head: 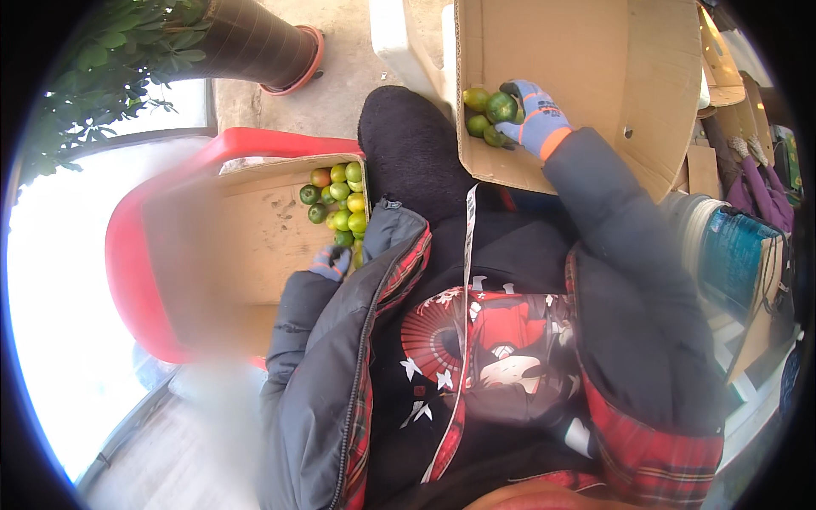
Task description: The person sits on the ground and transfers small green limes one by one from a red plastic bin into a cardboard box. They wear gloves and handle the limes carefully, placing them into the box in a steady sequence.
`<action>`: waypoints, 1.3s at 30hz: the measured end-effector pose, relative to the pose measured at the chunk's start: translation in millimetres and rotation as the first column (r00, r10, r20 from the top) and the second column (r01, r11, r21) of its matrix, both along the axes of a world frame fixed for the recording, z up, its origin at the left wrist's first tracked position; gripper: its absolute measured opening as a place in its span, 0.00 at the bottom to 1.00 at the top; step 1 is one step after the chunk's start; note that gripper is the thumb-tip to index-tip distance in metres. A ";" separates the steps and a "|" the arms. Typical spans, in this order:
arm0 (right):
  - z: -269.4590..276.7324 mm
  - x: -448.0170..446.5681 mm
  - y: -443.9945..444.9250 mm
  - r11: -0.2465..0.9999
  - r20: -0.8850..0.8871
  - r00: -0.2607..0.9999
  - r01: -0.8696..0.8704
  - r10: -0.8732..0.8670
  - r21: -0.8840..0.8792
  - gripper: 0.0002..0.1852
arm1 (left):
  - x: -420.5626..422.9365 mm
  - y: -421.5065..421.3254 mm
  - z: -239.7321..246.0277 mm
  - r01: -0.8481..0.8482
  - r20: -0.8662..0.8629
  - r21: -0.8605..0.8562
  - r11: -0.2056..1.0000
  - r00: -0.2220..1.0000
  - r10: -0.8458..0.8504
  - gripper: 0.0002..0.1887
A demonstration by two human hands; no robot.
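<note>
My right hand (539,118), in a grey-blue work glove with an orange cuff, is inside a large cardboard box (660,83) on my right. Its fingers and thumb curve around a green citrus fruit (502,107). Several other green and yellowish fruits (476,99) lie against it in the box's corner. My left hand (331,262), gloved the same way, is low in a second cardboard box (255,233) on my left. It is curled beside a group of green, yellow and orange-tinged citrus fruits (341,191). Whether it holds one is not visible.
The left box rests in a red plastic chair (137,255). Between the boxes is my dark-clad leg (408,150). A potted plant (264,48) stands ahead on the left. A teal container (730,255) and another person's purple-sleeved arm (755,185) are at far right.
</note>
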State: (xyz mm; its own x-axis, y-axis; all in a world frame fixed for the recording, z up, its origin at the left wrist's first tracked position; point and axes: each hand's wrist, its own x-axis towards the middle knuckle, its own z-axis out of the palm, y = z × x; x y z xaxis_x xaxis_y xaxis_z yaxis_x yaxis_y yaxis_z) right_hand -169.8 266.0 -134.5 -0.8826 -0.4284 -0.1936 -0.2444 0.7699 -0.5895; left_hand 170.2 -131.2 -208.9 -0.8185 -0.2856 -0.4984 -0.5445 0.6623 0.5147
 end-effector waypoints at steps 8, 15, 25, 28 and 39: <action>96.9 74.3 -45.4 0.711 -0.461 0.801 -0.574 0.382 -0.407 0.36 | -141.3 135.5 115.3 -0.174 0.109 0.982 0.077 0.843 0.526 0.37; 21.4 2.0 25.2 0.962 -0.218 0.976 -0.070 0.012 -0.263 0.25 | -110.7 81.0 105.7 -0.120 -0.077 0.932 0.341 0.856 0.511 0.39; -63.3 -12.3 51.6 0.879 0.356 0.918 -0.308 0.174 0.365 0.29 | -111.0 30.3 50.2 -0.346 -0.173 0.559 0.754 0.840 0.514 0.28; -56.7 -10.2 47.3 0.882 0.271 0.940 -0.298 0.205 0.367 0.24 | -111.2 39.1 54.9 -0.358 -0.180 0.562 0.745 0.826 0.534 0.29; -74.0 -28.2 31.7 0.847 0.207 0.912 -0.408 0.356 0.342 0.21 | -124.7 75.0 67.3 -0.320 -0.211 0.623 0.714 0.811 0.546 0.26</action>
